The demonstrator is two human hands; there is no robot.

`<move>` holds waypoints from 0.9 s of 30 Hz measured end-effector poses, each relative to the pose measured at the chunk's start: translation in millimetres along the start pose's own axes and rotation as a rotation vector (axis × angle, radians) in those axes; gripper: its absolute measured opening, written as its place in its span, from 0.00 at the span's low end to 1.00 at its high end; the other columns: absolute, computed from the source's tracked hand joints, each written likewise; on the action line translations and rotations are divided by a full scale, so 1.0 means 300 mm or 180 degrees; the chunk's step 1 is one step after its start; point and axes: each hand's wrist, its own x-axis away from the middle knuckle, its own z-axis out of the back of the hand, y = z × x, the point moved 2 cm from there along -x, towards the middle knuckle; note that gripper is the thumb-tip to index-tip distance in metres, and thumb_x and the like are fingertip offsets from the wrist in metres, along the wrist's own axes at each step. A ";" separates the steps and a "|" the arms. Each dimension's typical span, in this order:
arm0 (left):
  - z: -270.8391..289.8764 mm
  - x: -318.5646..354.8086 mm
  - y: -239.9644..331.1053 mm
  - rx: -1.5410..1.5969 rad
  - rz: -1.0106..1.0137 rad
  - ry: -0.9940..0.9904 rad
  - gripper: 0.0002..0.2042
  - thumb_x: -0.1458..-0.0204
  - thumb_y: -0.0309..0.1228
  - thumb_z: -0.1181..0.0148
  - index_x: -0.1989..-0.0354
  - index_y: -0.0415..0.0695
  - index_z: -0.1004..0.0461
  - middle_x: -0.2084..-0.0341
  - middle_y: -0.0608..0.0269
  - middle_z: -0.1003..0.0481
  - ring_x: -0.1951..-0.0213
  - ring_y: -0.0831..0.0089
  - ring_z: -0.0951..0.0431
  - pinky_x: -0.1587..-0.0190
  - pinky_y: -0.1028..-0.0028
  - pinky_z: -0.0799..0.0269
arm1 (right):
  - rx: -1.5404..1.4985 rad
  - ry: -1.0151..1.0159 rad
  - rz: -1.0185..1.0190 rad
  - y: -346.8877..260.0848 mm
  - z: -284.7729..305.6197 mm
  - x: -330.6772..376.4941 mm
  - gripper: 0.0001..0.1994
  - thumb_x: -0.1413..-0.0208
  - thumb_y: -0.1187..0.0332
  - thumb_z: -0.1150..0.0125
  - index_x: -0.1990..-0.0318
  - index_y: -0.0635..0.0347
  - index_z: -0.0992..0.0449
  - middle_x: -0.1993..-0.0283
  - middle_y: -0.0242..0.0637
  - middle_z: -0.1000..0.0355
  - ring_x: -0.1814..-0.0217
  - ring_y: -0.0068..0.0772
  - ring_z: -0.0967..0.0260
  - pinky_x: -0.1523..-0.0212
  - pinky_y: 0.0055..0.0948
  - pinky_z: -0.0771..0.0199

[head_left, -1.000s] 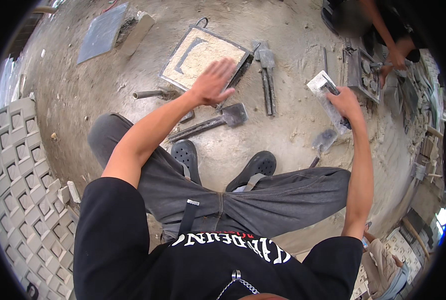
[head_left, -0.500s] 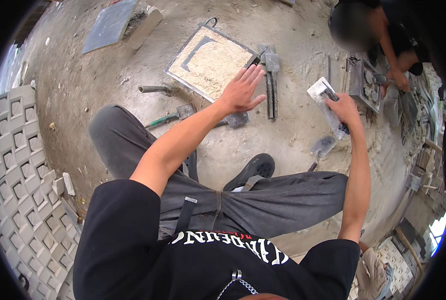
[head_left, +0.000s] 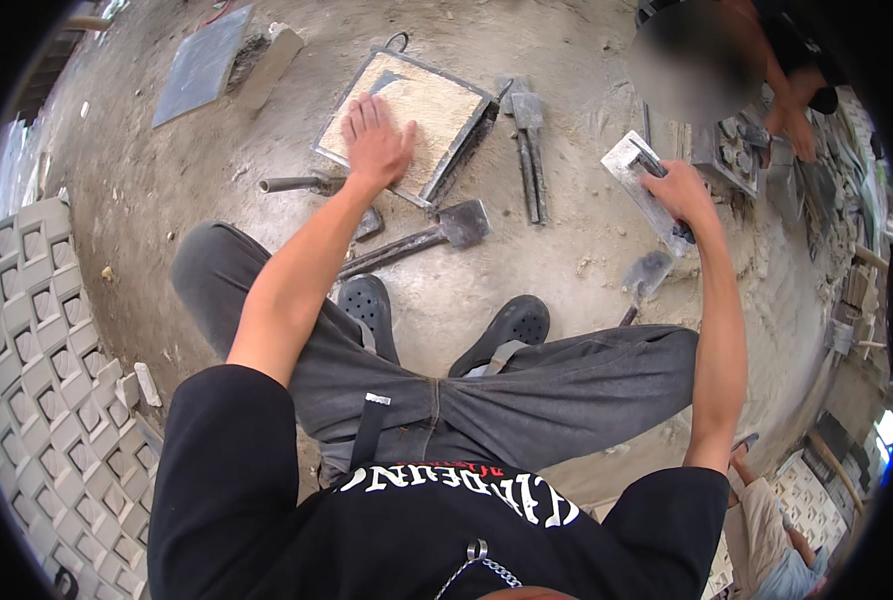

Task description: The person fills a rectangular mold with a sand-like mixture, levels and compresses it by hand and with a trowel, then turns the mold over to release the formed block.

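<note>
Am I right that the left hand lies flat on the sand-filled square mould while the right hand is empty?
Not quite. In the head view the left hand does lie flat on the sand-filled square mould, but the right hand grips a flat metal trowel.

bright, even daylight falls on the sandy ground (head_left: 526, 290), with only soft, short shadows under the dark shoes (head_left: 511, 325) and the person's legs. the fisheye lens bends the stacked grey blocks (head_left: 26, 330), left of the shoes, and rings the view in black. focus is sharp; one blurred patch sits up right of the shoes.
</note>
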 end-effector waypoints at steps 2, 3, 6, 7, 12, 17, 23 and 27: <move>-0.006 0.054 0.138 -0.0028 -0.0450 -0.0078 0.40 0.36 0.57 0.72 0.28 0.33 0.63 0.28 0.39 0.65 0.26 0.52 0.67 0.26 0.58 0.73 | 0.0058 -0.0013 -0.0004 -0.009 0.004 0.008 0.20 0.52 0.57 0.41 0.61 0.68 0.22 0.73 0.55 0.25 0.71 0.50 0.24 0.64 0.41 0.26; -0.006 0.093 0.203 0.0003 -0.0832 -0.0128 0.40 0.36 0.57 0.73 0.28 0.33 0.64 0.28 0.40 0.66 0.26 0.53 0.67 0.26 0.59 0.73 | -0.0011 -0.0038 -0.0039 -0.001 -0.002 0.009 0.20 0.52 0.57 0.41 0.62 0.68 0.22 0.74 0.54 0.25 0.74 0.48 0.25 0.66 0.41 0.27; -0.007 0.101 0.298 0.0461 -0.1721 -0.0258 0.40 0.36 0.58 0.74 0.28 0.36 0.65 0.27 0.45 0.66 0.26 0.56 0.67 0.26 0.59 0.72 | -0.0301 -0.0204 -0.0176 0.007 -0.030 -0.006 0.18 0.51 0.57 0.41 0.66 0.66 0.22 0.81 0.48 0.28 0.84 0.41 0.29 0.75 0.40 0.29; -0.009 0.085 0.320 0.0684 -0.1994 -0.0305 0.40 0.37 0.59 0.74 0.27 0.37 0.64 0.27 0.46 0.65 0.26 0.57 0.67 0.26 0.59 0.71 | -0.0290 -0.0252 -0.0149 0.018 -0.041 -0.013 0.17 0.51 0.57 0.41 0.67 0.66 0.22 0.81 0.47 0.29 0.85 0.40 0.30 0.76 0.39 0.30; 0.002 -0.128 0.206 0.0165 -0.0696 0.0253 0.39 0.36 0.57 0.72 0.28 0.36 0.63 0.27 0.46 0.66 0.26 0.55 0.69 0.26 0.58 0.72 | 0.0099 -0.0475 0.0169 0.103 -0.235 -0.074 0.21 0.49 0.54 0.40 0.64 0.69 0.23 0.76 0.50 0.26 0.77 0.45 0.26 0.70 0.42 0.27; -0.006 -0.030 0.239 -0.0344 -0.0613 -0.0246 0.42 0.37 0.60 0.72 0.28 0.34 0.65 0.28 0.41 0.66 0.26 0.49 0.69 0.27 0.54 0.73 | 0.0788 -0.1200 0.0445 0.202 -0.519 -0.169 0.23 0.48 0.52 0.40 0.56 0.66 0.22 0.61 0.57 0.23 0.57 0.55 0.24 0.55 0.45 0.27; 0.083 0.059 0.284 0.0451 -0.2271 -0.0802 0.33 0.34 0.55 0.72 0.32 0.42 0.43 0.30 0.52 0.47 0.28 0.57 0.52 0.28 0.59 0.56 | 0.0902 -0.1641 0.0956 0.212 -0.681 -0.124 0.25 0.47 0.52 0.40 0.51 0.66 0.24 0.54 0.56 0.24 0.50 0.57 0.27 0.49 0.43 0.28; 0.312 -0.121 0.154 0.0900 -0.1595 -0.0870 0.20 0.34 0.47 0.58 0.52 0.47 0.23 0.60 0.59 0.19 0.62 0.70 0.18 0.58 0.66 0.20 | 0.0945 -0.1627 0.0655 0.185 -0.728 -0.138 0.24 0.47 0.53 0.41 0.52 0.66 0.24 0.56 0.55 0.23 0.51 0.55 0.26 0.49 0.44 0.28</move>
